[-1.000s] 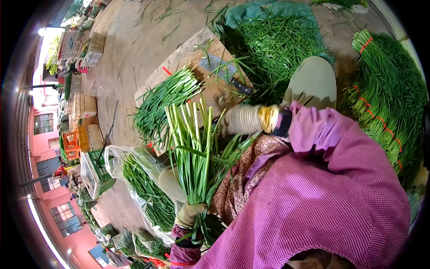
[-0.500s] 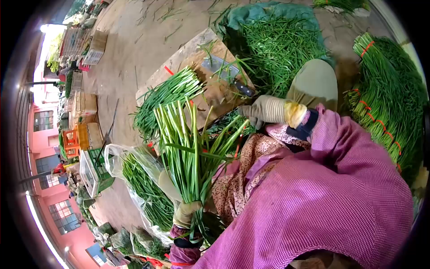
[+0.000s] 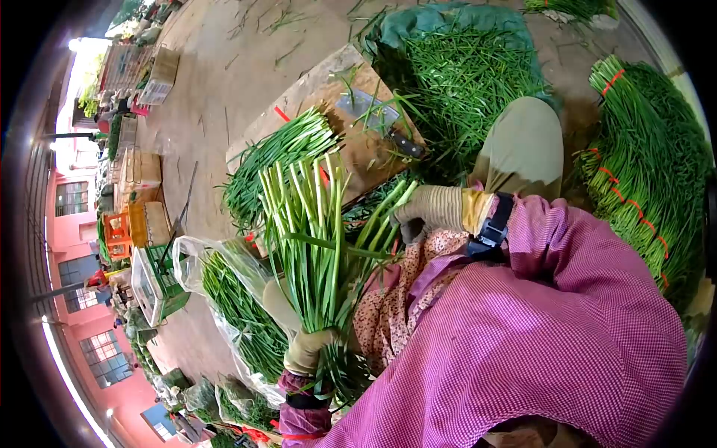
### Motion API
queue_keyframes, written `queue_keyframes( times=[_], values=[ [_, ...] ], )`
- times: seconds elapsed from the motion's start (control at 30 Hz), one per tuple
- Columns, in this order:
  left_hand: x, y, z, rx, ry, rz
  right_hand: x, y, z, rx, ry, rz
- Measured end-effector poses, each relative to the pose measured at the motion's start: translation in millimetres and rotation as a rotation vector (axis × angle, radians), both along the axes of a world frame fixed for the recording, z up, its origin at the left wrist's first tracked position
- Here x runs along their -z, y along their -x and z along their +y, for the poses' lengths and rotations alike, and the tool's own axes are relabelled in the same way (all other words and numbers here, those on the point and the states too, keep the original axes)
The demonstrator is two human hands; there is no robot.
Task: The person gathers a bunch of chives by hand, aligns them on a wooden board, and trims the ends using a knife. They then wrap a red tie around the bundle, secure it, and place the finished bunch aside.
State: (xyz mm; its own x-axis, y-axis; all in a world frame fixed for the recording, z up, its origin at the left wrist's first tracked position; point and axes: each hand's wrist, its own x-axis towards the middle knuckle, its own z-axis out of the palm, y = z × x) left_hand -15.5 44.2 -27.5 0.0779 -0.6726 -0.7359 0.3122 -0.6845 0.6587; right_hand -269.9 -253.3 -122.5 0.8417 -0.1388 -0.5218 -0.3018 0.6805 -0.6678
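Observation:
My gloved left hand (image 3: 309, 351) is wrapped round the leafy end of a bunch of garlic chives (image 3: 310, 246), their pale cut ends fanned upward. A smaller clump of stalks (image 3: 385, 213) leans away from the bunch. At its ends my gloved right hand (image 3: 432, 209) is closed, thumb and dark fingertips pinching some stalks. Beyond the bunch is a wooden board (image 3: 358, 164). On it lie a chive bundle (image 3: 280, 160) and a cleaver (image 3: 381, 123) with a black handle.
A green sack (image 3: 478, 60) of loose leaves lies past the board. Chive bundles with red bands (image 3: 642, 164) are stacked beside my knee (image 3: 523, 142). A clear plastic bag (image 3: 243, 313) holds more chives. Crates (image 3: 157, 284) stand farther off.
My right hand has moved down and left onto the leaning stalks, its fingers closing round them. The bunch in my left hand has shifted slightly.

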Motion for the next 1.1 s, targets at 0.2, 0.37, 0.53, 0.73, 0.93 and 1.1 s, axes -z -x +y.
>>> queue_keyframes(
  times=[0.2, 0.37, 0.53, 0.73, 0.93, 1.1],
  values=[
    [11.3, -12.3, 12.3, -0.148, -0.041, 0.122, 14.8, 18.2, -44.3, 0.488, -0.155, 0.026],
    [-2.7, -2.4, 2.8, -0.185, -0.060, 0.020, -9.3, 32.3, -71.5, 0.321, 0.047, 0.063],
    [-15.4, -0.5, -3.9, -0.162, -0.085, -0.079, -8.1, 26.0, -84.0, 0.330, -0.064, -0.238],
    [-29.6, 1.5, -0.2, -0.285, 0.048, -0.010, -56.5, 40.9, -93.7, 0.291, 0.225, -0.010],
    [-36.6, -13.6, 11.6, -0.324, 0.175, 0.087, -47.6, 41.6, -93.9, 0.321, 0.291, 0.231],
    [-46.4, -14.0, 12.7, -0.340, 0.277, 0.143, -27.0, 29.5, -84.0, -0.162, 0.818, 0.373]
  ],
)
